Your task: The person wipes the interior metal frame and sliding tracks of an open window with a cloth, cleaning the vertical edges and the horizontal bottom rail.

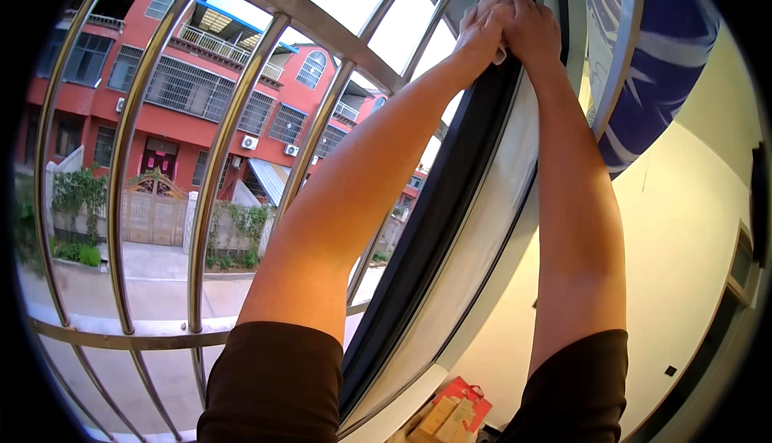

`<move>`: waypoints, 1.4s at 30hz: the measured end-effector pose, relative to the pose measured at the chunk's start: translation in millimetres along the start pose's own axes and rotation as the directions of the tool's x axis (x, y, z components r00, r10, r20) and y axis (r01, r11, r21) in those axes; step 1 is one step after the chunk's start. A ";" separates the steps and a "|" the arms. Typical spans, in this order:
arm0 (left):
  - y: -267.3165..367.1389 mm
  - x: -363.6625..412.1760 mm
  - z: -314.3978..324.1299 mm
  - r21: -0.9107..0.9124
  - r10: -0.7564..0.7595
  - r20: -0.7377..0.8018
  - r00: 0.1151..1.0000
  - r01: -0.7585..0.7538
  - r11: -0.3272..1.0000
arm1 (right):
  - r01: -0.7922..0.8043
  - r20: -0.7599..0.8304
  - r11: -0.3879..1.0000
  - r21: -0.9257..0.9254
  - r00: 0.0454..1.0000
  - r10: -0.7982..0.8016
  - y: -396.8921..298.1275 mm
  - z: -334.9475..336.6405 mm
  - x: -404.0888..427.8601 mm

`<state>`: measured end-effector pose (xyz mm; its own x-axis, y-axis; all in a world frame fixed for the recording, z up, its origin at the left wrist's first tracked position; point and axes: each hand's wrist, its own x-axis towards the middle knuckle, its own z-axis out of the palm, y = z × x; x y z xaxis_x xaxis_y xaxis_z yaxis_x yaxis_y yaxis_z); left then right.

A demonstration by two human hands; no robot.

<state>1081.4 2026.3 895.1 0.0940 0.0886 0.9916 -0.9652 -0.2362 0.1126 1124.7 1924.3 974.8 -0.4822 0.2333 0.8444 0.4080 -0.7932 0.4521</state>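
Observation:
Both arms reach up along a dark window frame (446, 202). My left hand (479, 36) is closed near the upper part of the frame, with a bit of pale cloth (500, 56) showing beneath it. Against and partly over it lies my right hand (532, 28), its fingers bent around the same spot. The two hands touch and hide most of what is between them. A glass pane (482, 220) runs down just right of the dark frame.
Metal security bars (232, 111) stand at the left, before a red building (199, 69) outside. A blue and white patterned fabric (657, 69) hangs at upper right. Cardboard boxes (443, 416) and a red bag (476, 398) lie below, beside a pale wall (675, 232).

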 end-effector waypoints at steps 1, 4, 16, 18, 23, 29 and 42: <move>-7.6 7.4 0.1 -0.041 0.058 0.004 0.998 -0.058 0.997 | 0.006 -0.069 1.000 -0.019 0.998 -0.007 -0.7 4.0 -0.3; -13.3 17.4 -2.3 -0.121 0.082 -0.024 0.996 -0.084 0.989 | 0.058 -0.184 0.996 -0.073 0.980 -0.071 7.9 14.3 4.1; -17.4 -35.8 -5.6 0.251 0.080 -0.081 0.994 -0.057 0.966 | 0.253 -0.363 0.967 0.027 0.904 -0.227 -11.4 10.8 -46.3; -17.2 -55.4 -8.6 0.260 0.061 -0.074 0.995 -0.040 0.965 | 0.204 -0.321 0.974 0.098 0.933 -0.163 -26.0 0.1 -63.9; -13.8 -122.5 -3.1 0.285 -0.021 -0.094 0.995 0.047 0.957 | 0.196 -0.300 0.956 0.218 0.946 -0.125 -46.3 -36.0 -119.5; -11.7 -188.2 -15.6 0.450 0.087 -0.143 0.986 -0.014 0.893 | 0.259 -0.166 0.938 0.232 0.960 -0.224 -67.4 -75.8 -171.3; -16.1 -157.7 -12.9 0.405 -0.002 -0.055 0.998 0.024 0.914 | 0.348 -0.331 0.927 0.137 0.899 -0.289 -58.2 -50.3 -156.2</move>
<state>1079.1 2028.6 736.1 0.0825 0.1421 0.9864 -0.7811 -0.6055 0.1525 1137.4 1905.7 802.1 -0.8073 0.2527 0.5332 0.3165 -0.5772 0.7528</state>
